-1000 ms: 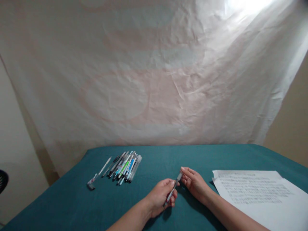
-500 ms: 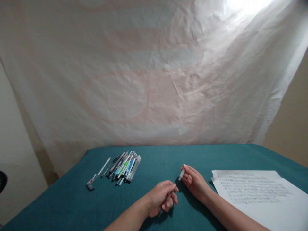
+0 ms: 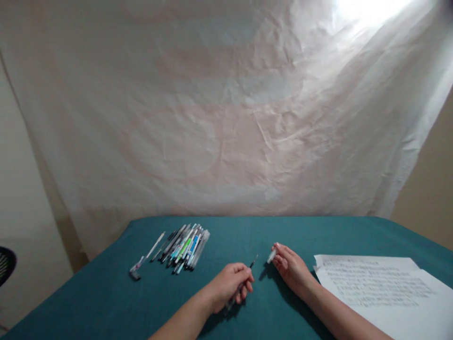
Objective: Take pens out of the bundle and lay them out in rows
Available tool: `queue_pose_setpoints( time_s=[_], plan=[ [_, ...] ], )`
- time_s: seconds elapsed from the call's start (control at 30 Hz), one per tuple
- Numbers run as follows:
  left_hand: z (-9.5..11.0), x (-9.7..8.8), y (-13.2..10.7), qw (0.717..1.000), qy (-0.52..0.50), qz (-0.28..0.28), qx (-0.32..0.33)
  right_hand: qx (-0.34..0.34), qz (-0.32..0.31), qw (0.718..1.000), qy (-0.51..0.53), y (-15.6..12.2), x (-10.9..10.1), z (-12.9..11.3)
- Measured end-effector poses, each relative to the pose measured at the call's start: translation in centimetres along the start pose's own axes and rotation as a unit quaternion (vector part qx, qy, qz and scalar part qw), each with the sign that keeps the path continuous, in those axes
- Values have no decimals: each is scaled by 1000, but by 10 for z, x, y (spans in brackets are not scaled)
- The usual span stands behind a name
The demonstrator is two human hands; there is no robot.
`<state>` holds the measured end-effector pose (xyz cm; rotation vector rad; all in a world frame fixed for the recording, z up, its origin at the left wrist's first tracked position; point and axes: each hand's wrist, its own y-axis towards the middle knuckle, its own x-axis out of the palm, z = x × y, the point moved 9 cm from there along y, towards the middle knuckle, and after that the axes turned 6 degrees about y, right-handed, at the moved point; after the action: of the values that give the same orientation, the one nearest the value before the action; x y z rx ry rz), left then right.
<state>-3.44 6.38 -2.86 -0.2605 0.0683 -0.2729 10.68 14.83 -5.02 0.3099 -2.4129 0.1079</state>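
Note:
My left hand is closed around a dark, see-through pen just above the cloth. The bare writing tip points up and away from me, past my thumb. Between the fingertips of my right hand is the pen's clear cap, apart from the pen with a small gap between them. Left of both hands lies a pile of pens, mostly clear, grey and black, with a green and a blue one among them.
A dark green cloth covers the table. Sheets of handwritten paper lie at the right. A thin white pen-like stick and a crumpled small wrapper-like item lie left of the pile. A pale sheet hangs behind the table.
The cap has come off the pen, baring its tip. My left hand has drawn slightly left with the pen, and my right hand slightly right with the cap.

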Motion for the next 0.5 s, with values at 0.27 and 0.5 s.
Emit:
queue_pose_setpoints(
  time_s=[0.27,0.5],
  plan=[
    [7,-53,6,983,-106,139,53,32,-29,970,-238,40,48,21],
    [-3,-104,12,945,-192,252,77,-22,-27,914,-405,111,111,57]
  ],
)
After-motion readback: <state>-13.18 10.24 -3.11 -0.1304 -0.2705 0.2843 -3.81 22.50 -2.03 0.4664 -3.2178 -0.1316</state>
